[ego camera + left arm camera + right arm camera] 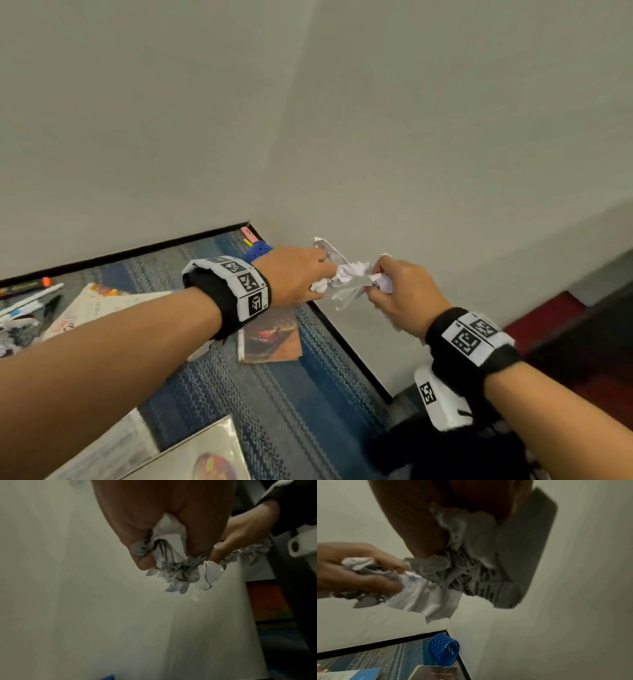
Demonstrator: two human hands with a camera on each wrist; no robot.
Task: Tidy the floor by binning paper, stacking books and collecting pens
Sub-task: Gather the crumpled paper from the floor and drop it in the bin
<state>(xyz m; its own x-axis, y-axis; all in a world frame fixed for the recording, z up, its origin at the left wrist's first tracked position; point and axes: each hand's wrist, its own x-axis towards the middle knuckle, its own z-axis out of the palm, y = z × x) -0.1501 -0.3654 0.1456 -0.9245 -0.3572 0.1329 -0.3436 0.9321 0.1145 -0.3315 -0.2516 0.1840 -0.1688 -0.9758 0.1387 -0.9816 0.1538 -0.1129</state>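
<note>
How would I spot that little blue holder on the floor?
Look where the two walls meet at the corner of the blue striped carpet. The blue holder lies there on its side, beyond a brown book; its open lattice wall sets it apart.

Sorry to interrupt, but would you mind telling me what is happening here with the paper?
A person's left hand and right hand both grip crumpled white paper, held up in front of a pale wall. On the blue striped carpet below lie books, pens and a blue perforated holder.
</note>
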